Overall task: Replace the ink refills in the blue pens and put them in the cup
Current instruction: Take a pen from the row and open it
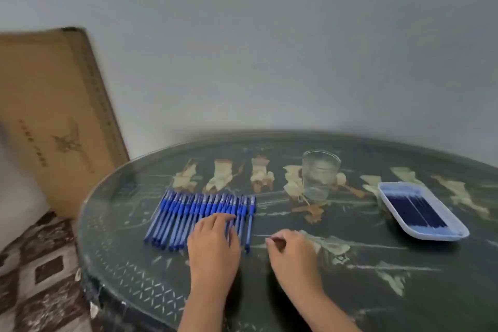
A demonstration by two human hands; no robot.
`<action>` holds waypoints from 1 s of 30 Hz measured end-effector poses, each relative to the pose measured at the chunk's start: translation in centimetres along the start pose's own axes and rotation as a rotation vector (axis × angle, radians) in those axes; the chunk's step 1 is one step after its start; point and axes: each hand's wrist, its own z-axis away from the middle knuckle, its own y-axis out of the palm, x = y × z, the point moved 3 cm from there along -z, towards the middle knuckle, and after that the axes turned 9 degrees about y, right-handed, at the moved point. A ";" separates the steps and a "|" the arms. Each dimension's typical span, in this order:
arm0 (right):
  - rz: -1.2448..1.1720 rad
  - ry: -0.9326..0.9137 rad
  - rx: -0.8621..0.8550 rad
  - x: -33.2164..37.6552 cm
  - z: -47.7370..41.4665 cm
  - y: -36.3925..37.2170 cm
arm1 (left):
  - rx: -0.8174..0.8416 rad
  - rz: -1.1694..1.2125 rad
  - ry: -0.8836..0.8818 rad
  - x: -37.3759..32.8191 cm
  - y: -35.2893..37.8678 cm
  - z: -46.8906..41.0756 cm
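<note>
Cardboard box [54, 116] leans on the wall at far left, with a patterned rug [35, 264] below it. On the dark painted tabletop [363, 291] I see a row of blue pens [183, 213] lying side by side. The left hand [213, 245] rests on the right part of the row, fingers [225, 217] stretched flat across the barrels. Just right of the pens sits the right hand [293, 253], fingers curled under; I cannot tell whether they pinch anything. Farther right stands a glass cup [319, 174], then a white tray [436, 233] holding dark blue refills [415, 207].
</note>
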 end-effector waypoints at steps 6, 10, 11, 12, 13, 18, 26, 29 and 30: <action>0.128 -0.012 -0.047 2.7 -2.8 3.0 | -0.079 -0.064 0.077 0.9 2.9 -1.0; 0.195 0.006 -0.079 3.4 -3.6 4.0 | -0.135 -0.064 0.064 1.5 3.7 -1.0; 0.193 0.011 -0.087 3.5 -3.6 4.2 | -0.134 -0.063 0.062 1.6 3.8 -1.0; 0.189 0.015 -0.092 3.6 -3.5 4.3 | -0.128 -0.058 0.062 1.6 3.9 -1.0; 0.183 0.020 -0.101 3.6 -3.5 4.4 | -0.126 -0.058 0.060 1.6 4.0 -1.0; 0.163 0.074 -0.122 3.6 -3.8 4.6 | -0.135 -0.045 0.057 1.6 3.8 -1.0; 0.051 0.063 -0.201 2.2 -4.3 1.4 | -0.134 0.052 0.003 0.6 2.7 -1.4; 0.018 -0.064 -0.175 -0.1 -4.8 -1.0 | -0.091 0.174 0.067 -1.2 2.9 -2.0; 0.024 -0.111 -0.157 -1.2 -5.1 -1.7 | -0.056 0.216 0.098 -2.0 3.3 -2.0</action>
